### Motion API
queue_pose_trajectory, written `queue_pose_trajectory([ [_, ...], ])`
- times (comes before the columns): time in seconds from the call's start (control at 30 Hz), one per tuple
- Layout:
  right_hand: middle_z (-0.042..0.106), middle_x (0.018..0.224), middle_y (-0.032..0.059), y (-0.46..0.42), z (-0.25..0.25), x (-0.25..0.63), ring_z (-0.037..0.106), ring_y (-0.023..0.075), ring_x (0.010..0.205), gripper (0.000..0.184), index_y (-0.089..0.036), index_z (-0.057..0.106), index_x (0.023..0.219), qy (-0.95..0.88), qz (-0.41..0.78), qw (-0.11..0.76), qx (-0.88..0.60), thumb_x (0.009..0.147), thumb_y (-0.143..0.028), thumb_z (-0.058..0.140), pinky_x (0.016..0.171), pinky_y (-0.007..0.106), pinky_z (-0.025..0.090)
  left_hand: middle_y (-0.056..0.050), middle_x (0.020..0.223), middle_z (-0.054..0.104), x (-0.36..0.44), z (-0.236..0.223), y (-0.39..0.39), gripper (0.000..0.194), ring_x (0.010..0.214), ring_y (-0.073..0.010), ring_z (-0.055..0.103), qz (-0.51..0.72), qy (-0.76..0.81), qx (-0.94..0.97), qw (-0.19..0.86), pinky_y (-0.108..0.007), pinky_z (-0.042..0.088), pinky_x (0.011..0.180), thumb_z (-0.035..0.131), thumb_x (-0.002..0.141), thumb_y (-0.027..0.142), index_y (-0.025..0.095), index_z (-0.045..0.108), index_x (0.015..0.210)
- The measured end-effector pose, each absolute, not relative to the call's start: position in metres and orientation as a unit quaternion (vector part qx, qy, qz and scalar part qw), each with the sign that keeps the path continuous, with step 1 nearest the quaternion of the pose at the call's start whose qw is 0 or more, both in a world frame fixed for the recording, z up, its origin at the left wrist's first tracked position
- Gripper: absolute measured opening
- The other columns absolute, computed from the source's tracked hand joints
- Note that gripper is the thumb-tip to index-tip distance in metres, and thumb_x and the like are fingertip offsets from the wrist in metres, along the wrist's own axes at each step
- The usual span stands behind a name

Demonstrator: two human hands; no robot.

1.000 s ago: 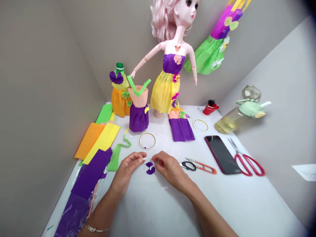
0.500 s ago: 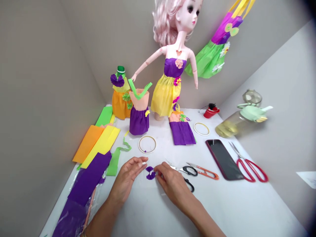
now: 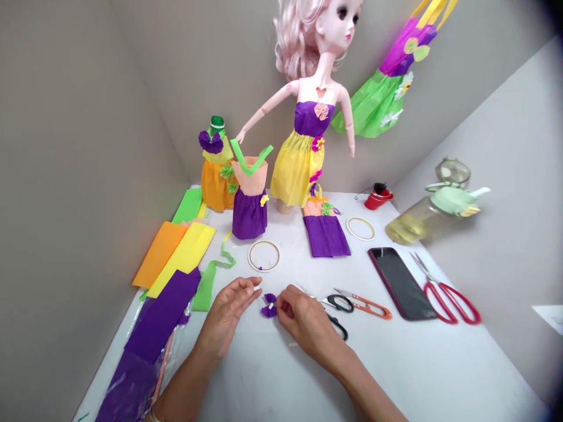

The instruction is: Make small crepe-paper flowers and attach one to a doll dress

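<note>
A small purple paper bow (image 3: 268, 312) with a white bit at its middle lies on the table between my hands. My right hand (image 3: 305, 319) is closed, its thumb and fingertips pinched at the bow's right edge and partly covering it. To the left of the bow, my left hand (image 3: 231, 308) is raised a little, thumb and fingers pressed together on a small white piece (image 3: 257, 288). Just beyond my right hand lie black-handled scissors (image 3: 341, 303), partly hidden by it, and orange thread snips (image 3: 372, 307).
Coloured paper sheets (image 3: 165, 310) line the left edge. A doll (image 3: 308, 126) and small paper dresses (image 3: 249, 214) stand at the back. Two bangles (image 3: 249, 265), a phone (image 3: 400, 284), red scissors (image 3: 453, 302), a bottle (image 3: 422, 220) and a red bucket (image 3: 377, 200) lie about.
My right fingers have curled in tighter at the bow, which has turned slightly. My left hand keeps its pinch. The whole view has shifted slightly.
</note>
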State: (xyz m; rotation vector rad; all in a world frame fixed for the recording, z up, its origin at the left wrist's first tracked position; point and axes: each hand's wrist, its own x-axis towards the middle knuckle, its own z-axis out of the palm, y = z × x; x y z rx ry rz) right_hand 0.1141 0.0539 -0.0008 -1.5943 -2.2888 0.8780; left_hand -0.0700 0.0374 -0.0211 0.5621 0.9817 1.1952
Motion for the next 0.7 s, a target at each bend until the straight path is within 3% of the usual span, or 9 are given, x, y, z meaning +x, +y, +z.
queue_pose_trajectory([
  [0.23, 0.06, 0.085, -0.0006, 0.0526, 0.0006, 0.1181, 0.058, 0.0142, 0.076, 0.015, -0.022, 0.053, 0.082, -0.748, 0.358, 0.222, -0.513, 0.084, -0.007, 0.05, 0.07, 0.025, 0.044, -0.008, 0.119, 0.067, -0.071, -0.0163, 0.0369, 0.016, 0.124, -0.0264, 0.053, 0.499, 0.456, 0.297, 0.674, -0.04, 0.037, 0.109, 0.07, 0.081, 0.033, 0.019, 0.064, 0.079],
  [0.7, 0.061, 0.09, 0.0037, 0.0466, -0.0062, 0.1114, 0.059, 0.0157, 0.076, 0.013, -0.022, 0.054, 0.091, -0.817, 0.208, 0.226, -0.489, 0.092, -0.012, 0.045, 0.066, 0.025, 0.043, -0.005, 0.114, 0.066, -0.0652, -0.0167, 0.0341, 0.015, 0.107, -0.0229, 0.059, 0.459, 0.516, 0.372, 0.62, -0.029, 0.043, 0.093, 0.07, 0.079, 0.035, 0.021, 0.065, 0.078],
])
